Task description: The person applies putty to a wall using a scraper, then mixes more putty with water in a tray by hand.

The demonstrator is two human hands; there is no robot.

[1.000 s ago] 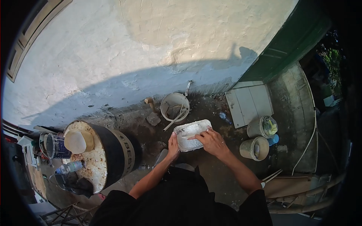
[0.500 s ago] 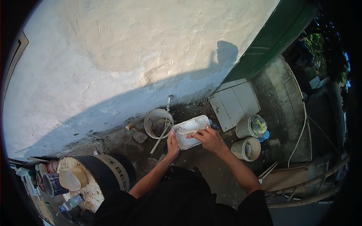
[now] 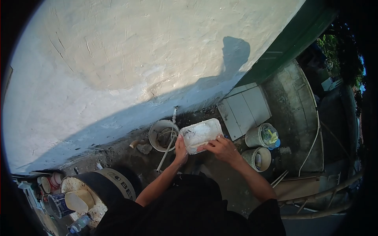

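Note:
A white rectangular tray (image 3: 201, 133), smeared inside with whitish paste, is held in front of my body. My left hand (image 3: 181, 151) grips its left end, thumb over the rim. At the tray's near right part is my right hand (image 3: 222, 148), its fingers closed on something small and reddish-brown, too small to name, that reaches over the near edge of the tray. Beyond the tray stands a wall (image 3: 130, 78), cream above and bluish white below, with a shadow across it.
A white bucket (image 3: 151, 135) with a pipe (image 3: 165, 155) leaning by it stands near the wall. Two more buckets (image 3: 252, 137) (image 3: 265, 157) are at the right, near pale panels (image 3: 244, 110). At lower left is a dark drum (image 3: 112, 183) bearing a yellowish container (image 3: 80, 200).
My right hand has moved from over the middle of the tray to its near edge, showing more of the inside. The view has shifted slightly.

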